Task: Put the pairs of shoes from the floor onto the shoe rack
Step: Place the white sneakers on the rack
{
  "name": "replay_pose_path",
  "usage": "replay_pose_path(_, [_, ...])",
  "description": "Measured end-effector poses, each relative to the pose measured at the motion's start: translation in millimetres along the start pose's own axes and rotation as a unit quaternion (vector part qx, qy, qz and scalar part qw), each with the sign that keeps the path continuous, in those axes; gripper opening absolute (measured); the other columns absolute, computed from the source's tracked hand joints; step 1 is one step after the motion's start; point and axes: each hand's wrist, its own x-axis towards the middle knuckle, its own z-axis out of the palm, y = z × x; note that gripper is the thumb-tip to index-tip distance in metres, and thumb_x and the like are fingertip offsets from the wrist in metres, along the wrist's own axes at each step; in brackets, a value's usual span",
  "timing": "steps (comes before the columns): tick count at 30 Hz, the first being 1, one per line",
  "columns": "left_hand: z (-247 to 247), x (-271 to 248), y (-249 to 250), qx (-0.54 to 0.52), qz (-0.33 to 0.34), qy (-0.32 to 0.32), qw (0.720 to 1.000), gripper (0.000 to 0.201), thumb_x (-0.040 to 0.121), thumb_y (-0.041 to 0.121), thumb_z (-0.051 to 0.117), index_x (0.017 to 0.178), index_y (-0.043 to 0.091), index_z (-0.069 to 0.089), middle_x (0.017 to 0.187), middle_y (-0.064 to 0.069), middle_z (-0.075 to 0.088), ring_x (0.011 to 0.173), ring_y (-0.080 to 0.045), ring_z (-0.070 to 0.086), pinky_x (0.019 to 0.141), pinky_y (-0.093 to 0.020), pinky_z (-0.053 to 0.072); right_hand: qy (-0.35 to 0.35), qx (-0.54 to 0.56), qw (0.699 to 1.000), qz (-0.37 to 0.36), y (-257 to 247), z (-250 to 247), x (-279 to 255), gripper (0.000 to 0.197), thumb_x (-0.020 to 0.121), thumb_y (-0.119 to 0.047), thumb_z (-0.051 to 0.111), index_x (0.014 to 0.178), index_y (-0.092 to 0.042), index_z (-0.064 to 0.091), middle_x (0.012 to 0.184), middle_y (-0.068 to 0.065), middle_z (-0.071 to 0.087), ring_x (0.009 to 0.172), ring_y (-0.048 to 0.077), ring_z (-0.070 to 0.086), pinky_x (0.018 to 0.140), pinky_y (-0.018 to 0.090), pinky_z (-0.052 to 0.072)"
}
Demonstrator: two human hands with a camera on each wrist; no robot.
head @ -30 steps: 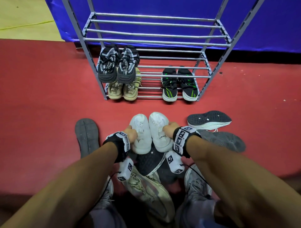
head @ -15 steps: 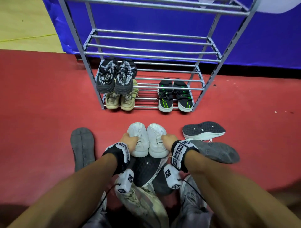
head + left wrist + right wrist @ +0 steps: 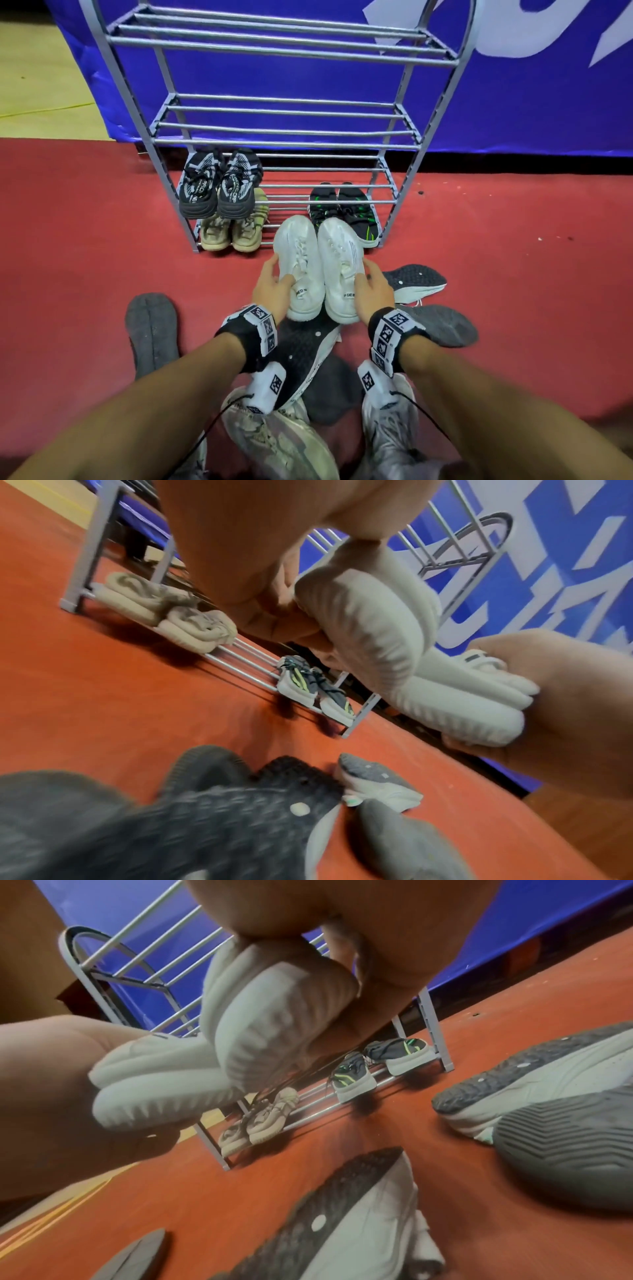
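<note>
White sneakers: two, held off the floor before the shoe rack.
Left hand: gripped one.
Right hand: gripped the other.
Racked pairs: three.

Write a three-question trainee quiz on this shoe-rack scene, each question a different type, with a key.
1. True or false: the left hand and the right hand each hold one white shoe.
2. Multiple choice: which pair sits on the shoe rack on the tier above the beige pair? A) the black pair with green accents B) the black-and-white patterned pair C) a red pair
3. Fill in: the grey shoe left of the left arm lies with its ____ facing up.

Key: 1 true; 2 B; 3 sole
</note>
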Motion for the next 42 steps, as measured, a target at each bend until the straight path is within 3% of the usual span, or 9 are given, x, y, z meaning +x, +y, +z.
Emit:
replay_pose_path(4, [13.7,18.0,37.0,-0.069,0.012,0.008,0.998,0.059,0.092,0.010,0.050,0.148,0.025,0.041,0.128,0.006,0.058,0.112,-0.015,0.055,0.094,-0.028,0.040,0.027,0.047,0.998,-0.011,-26.1,-16.5,23.0,0.048,0.096,-0.022,0.042,0.144,-0.028,0.046,0.120,0.003,0.063,0.105,0.023,0.058,0.090,0.027,0.040])
replay_pose_path(8, [19.7,52.3,77.4,-0.050,0.044,0.004,0.998,0.060,0.083,0.025,0.056,0.143,0.024,0.049,0.132,0.000,0.061,0.117,-0.022,0.058,0.105,-0.039,0.044,0.053,0.045,0.997,-0.036,-63.3,-32.3,64.0,0.042,0.095,-0.020,0.043,0.135,-0.024,0.053,0.122,0.004,0.064,0.107,0.025,0.060,0.086,0.028,0.042])
replay_pose_path(10, [19.3,76.8,93.9,-0.043,0.058,0.009,0.997,0.069,0.071,0.038,0.056,0.140,0.025,0.052,0.130,-0.003,0.063,0.114,-0.024,0.061,0.103,-0.043,0.046,0.052,0.035,0.997,-0.047,-85.5,-34.9,86.2,0.042,0.095,-0.020,0.042,0.136,-0.022,0.052,0.130,0.004,0.061,0.115,0.027,0.057,0.090,0.028,0.041])
replay_pose_path(13, [16.6,101.5,126.3,-0.008,0.067,0.009,0.998,0.060,0.084,0.030,0.057,0.144,0.024,0.047,0.129,0.001,0.059,0.109,-0.021,0.059,0.090,-0.028,0.044,0.036,0.017,0.998,-0.049,-112.1,-36.0,116.4,0.050,0.096,-0.022,0.038,0.146,-0.023,0.042,0.144,0.005,0.051,0.120,0.028,0.056,0.099,0.033,0.046])
replay_pose_path(16, [19.6,129.9,145.4,-0.012,0.101,0.027,0.994,0.056,0.091,0.020,0.061,0.144,0.018,0.045,0.130,-0.002,0.059,0.114,-0.020,0.059,0.089,-0.023,0.042,0.002,-0.024,0.997,-0.068,-132.3,-39.7,149.7,0.052,0.097,-0.016,0.034,0.148,-0.022,0.040,0.139,0.006,0.055,0.098,0.022,0.062,0.064,0.017,0.044])
replay_pose_path(18, [24.3,146.0,152.5,-0.003,0.109,0.025,0.994,0.056,0.091,0.022,0.064,0.143,0.016,0.045,0.125,0.000,0.057,0.108,-0.016,0.057,0.086,-0.020,0.040,-0.011,-0.024,0.998,-0.059,-140.5,-42.5,172.6,0.050,0.097,-0.013,0.034,0.146,-0.018,0.044,0.139,0.008,0.055,0.098,0.022,0.058,0.067,0.018,0.041])
replay_pose_path(26, [62.5,189.2,136.1,0.011,0.074,0.020,0.997,0.048,0.091,0.020,0.065,0.135,0.010,0.050,0.107,0.004,0.053,0.108,-0.016,0.058,0.081,-0.018,0.036,-0.001,-0.013,1.000,0.019,-115.4,-21.1,230.0,0.055,0.086,-0.013,0.034,0.138,-0.014,0.052,0.142,0.012,0.053,0.129,0.035,0.050,0.110,0.039,0.039])
replay_pose_path(34, [94.8,215.8,125.2,-0.009,0.013,-0.025,1.000,0.065,0.086,0.032,0.072,0.141,0.017,0.042,0.116,0.000,0.059,0.102,-0.017,0.058,0.090,-0.025,0.044,0.053,-0.029,0.997,0.056,-75.9,-21.4,286.2,0.069,0.070,-0.028,0.034,0.135,-0.027,0.056,0.131,0.008,0.063,0.111,0.032,0.062,0.099,0.041,0.049])
replay_pose_path(42, [97.3,212.7,116.5,0.067,-0.025,-0.032,0.997,0.065,0.081,0.052,0.061,0.140,0.033,0.040,0.106,-0.004,0.068,0.088,-0.029,0.068,0.086,-0.040,0.056,-0.024,-0.033,0.995,0.086,-73.5,-27.8,274.8,0.044,0.093,-0.035,0.044,0.130,-0.014,0.054,0.120,0.005,0.056,0.102,0.026,0.055,0.082,0.032,0.040])
